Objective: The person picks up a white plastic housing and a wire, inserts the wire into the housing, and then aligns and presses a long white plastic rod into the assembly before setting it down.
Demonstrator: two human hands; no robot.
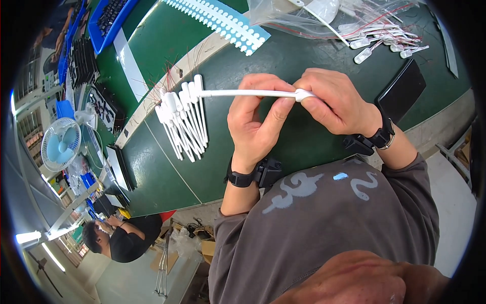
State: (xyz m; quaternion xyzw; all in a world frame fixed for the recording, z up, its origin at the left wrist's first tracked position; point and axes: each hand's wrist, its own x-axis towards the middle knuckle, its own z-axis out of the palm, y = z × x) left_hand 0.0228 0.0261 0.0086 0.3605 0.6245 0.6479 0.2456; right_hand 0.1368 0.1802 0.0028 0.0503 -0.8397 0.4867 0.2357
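A slim white plastic stick (pixel 243 93) lies level between my two hands above the green table. Its thin, ribbed end points left and is free; its thicker end goes into my right hand (pixel 336 99), whose fingers wrap round and hide it. My left hand (pixel 255 119) pinches the shaft between thumb and fingers, close beside the right thumb. To the left of my hands, a bunch of similar white sticks (pixel 183 119) rests on the table, their thick ends at the far side with thin red wires there.
Small white wired parts (pixel 390 40) lie at the far right beside a clear plastic bag (pixel 314 25). A black phone-like slab (pixel 402 88) is right of my hands. Farther off are a light blue sheet of white round tabs (pixel 223 23) and a blue bin (pixel 96 38). Another person (pixel 129 238) sits lower left.
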